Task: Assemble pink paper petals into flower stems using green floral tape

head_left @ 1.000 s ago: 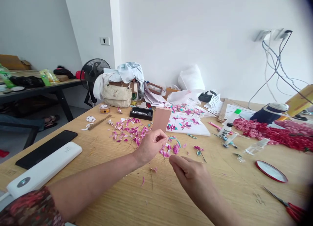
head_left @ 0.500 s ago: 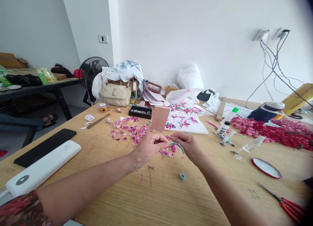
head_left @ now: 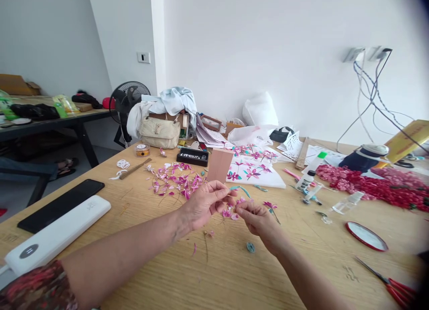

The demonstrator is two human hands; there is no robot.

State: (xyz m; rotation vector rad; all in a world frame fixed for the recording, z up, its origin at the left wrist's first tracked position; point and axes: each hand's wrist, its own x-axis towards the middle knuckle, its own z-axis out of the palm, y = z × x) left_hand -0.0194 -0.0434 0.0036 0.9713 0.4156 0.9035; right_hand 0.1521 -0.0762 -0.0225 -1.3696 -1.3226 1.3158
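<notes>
My left hand (head_left: pixel 209 202) is closed, with thumb and forefinger pinching one end of a thin teal strip (head_left: pixel 241 190). From those fingertips the strip curves out to the right. Lower and to the right, my right hand (head_left: pixel 256 217) is closed in a pinch; what sits between its fingertips is too small to make out. Pink petals (head_left: pixel 229 214) lie on the table just beyond both hands. Past my right hand rests a magenta flower (head_left: pixel 270 205) with a dark stem. A small teal roll (head_left: pixel 250 247) lies nearer to me.
Loose pink petals and stems (head_left: pixel 174 178) are scattered left of an upright pinkish board (head_left: pixel 219 164). Finished-looking flowers lie on a white pad (head_left: pixel 268 178). Bottles (head_left: pixel 305 181), a red-rimmed round dish (head_left: pixel 367 236) and red-handled scissors (head_left: pixel 385 278) are at right; a white device (head_left: pixel 63 231) is at left.
My right hand has moved down and away from the teal strip, uncovering the magenta flower behind it. My left hand still pinches the strip and has turned slightly, its fingers more visible.
</notes>
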